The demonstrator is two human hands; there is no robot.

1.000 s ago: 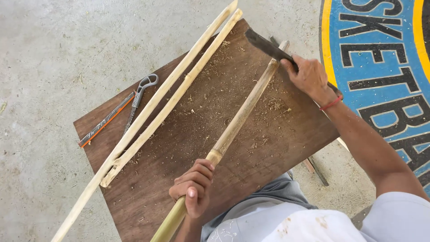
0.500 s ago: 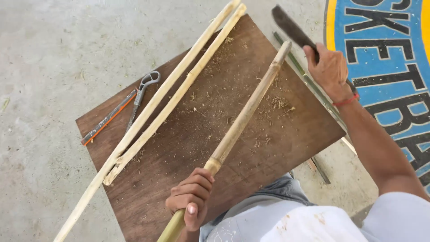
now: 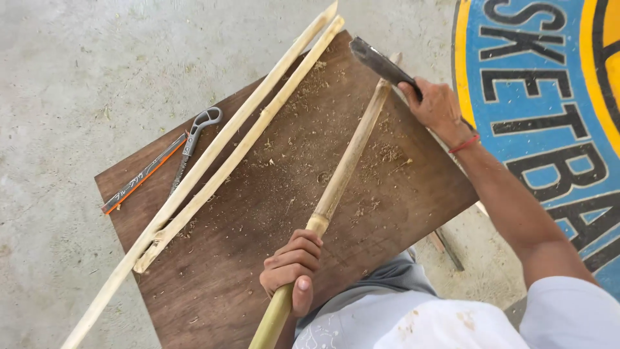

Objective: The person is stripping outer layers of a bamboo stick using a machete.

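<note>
On the brown wooden board point(image 3: 271, 213), strewn with shavings: a bamboo pole point(image 3: 345, 169), laid slantwise from near edge to far edge. Left hand point(image 3: 292, 266) clenched around the pole's near, greener stretch, just below a node, thumb along the stem. Right hand point(image 3: 436, 107) closed on the handle of a dark chopping blade point(image 3: 381, 63), blade edge set against the pole's far tip, well apart from the left grip. Off to the left, lying side by side across the board and out past its corners: two split bamboo strips point(image 3: 223, 155). Beside them, grey-handled pliers point(image 3: 194, 142) and a black-and-orange flat tool point(image 3: 143, 174).
</note>
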